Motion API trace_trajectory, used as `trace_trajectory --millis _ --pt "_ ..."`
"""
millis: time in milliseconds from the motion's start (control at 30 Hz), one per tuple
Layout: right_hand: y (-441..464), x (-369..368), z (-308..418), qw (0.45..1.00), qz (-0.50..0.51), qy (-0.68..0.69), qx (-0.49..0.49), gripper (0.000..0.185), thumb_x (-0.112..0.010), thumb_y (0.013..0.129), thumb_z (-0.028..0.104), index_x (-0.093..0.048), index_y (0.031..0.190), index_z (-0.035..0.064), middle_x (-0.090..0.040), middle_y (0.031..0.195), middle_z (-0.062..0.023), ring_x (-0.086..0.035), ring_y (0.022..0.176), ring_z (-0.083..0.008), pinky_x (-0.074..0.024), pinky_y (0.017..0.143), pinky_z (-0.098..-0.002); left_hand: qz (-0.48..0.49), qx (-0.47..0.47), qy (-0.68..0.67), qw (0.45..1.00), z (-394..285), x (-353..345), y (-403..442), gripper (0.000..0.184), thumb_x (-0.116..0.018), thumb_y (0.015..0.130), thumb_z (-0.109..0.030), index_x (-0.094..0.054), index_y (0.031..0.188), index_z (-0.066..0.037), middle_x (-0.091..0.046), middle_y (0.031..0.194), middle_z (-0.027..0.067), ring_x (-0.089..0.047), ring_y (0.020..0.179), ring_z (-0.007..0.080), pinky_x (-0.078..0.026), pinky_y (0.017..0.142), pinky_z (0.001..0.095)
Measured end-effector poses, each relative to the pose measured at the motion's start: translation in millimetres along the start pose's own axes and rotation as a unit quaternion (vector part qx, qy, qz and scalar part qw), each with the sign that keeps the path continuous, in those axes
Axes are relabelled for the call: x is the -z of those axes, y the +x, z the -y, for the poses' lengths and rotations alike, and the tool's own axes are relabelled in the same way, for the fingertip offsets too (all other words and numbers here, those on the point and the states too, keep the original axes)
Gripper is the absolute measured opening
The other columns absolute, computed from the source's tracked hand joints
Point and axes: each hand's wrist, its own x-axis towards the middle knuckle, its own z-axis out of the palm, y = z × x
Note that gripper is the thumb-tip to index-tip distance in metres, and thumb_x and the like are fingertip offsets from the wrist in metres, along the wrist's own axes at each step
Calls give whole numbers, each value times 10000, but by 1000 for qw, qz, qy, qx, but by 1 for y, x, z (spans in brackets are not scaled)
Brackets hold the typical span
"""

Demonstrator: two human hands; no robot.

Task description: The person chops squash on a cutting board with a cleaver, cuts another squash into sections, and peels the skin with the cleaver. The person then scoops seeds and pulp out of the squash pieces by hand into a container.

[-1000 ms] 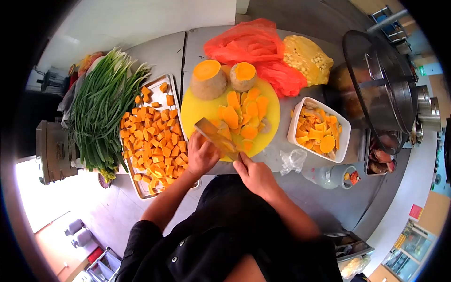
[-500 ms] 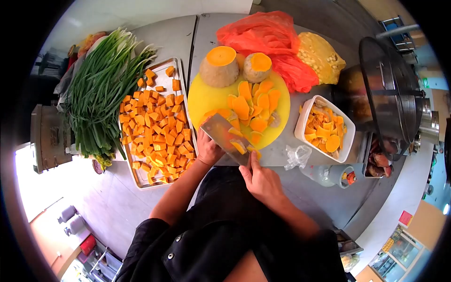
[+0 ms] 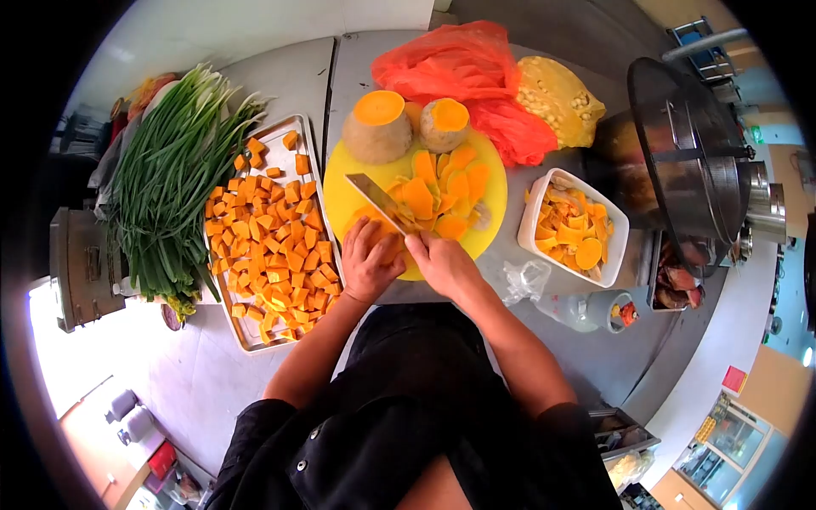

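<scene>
My right hand [image 3: 444,265] is wrapped round the handle of a cleaver [image 3: 372,201]. Its blade stands nearly on edge and points away to the left over a piece of pumpkin [image 3: 365,219]. On the near left of the round yellow cutting board [image 3: 495,170], my left hand [image 3: 371,262] presses curled fingers on that piece, close to the blade. Whether the edge has entered the flesh is hidden. Pumpkin peel slices [image 3: 450,191] lie heaped right of the blade. Farther back stand a large cut pumpkin section [image 3: 376,136] and a smaller one [image 3: 444,126].
Left of the board is a metal tray [image 3: 320,183] of pumpkin cubes [image 3: 276,246], with green onions [image 3: 174,178] beyond. On the right stand a white tub [image 3: 619,246] of peelings and a dark pot [image 3: 625,174]. Red plastic [image 3: 455,64] and a yellow bag [image 3: 557,98] lie behind.
The cleaver has turned from broad face showing, with slices on it, to nearly on edge, farther onto the board. My left hand now grips the pumpkin piece. The view has shifted slightly.
</scene>
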Motion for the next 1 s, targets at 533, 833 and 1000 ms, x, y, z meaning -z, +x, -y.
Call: trace_trajectory --millis 533,833,1000 --pt "46 17 -45 969 133 154 -141 675 -450 1036 584 -627 851 -41 -619 668 -169 -623 542 -304 -481 502 -427 51 -6 -22 998 4 9 5 413 -789 631 -131 -725 1039 -120 -617 1224 153 -583 1225 430 -484 1034 526" --pt "-45 -43 -54 985 -24 171 31 506 -409 1078 465 -611 1096 1 -666 859 -285 -634 860 -498 -499 734 -534 179 -16 -34 983 36 52 25 481 -795 640 -137 -660 1097 -79 -547 1332 225 -555 1234 459 -474 1036 538" --pt "-76 -25 -33 968 35 244 -46 489 -375 1096 435 -590 1187 6 -663 910 -315 -616 933 -531 -491 789 -558 144 -19 14 989 34 36 14 458 -792 638 -151 -657 1071 -86 -587 1277 208 -581 1185 438 -487 1003 521"
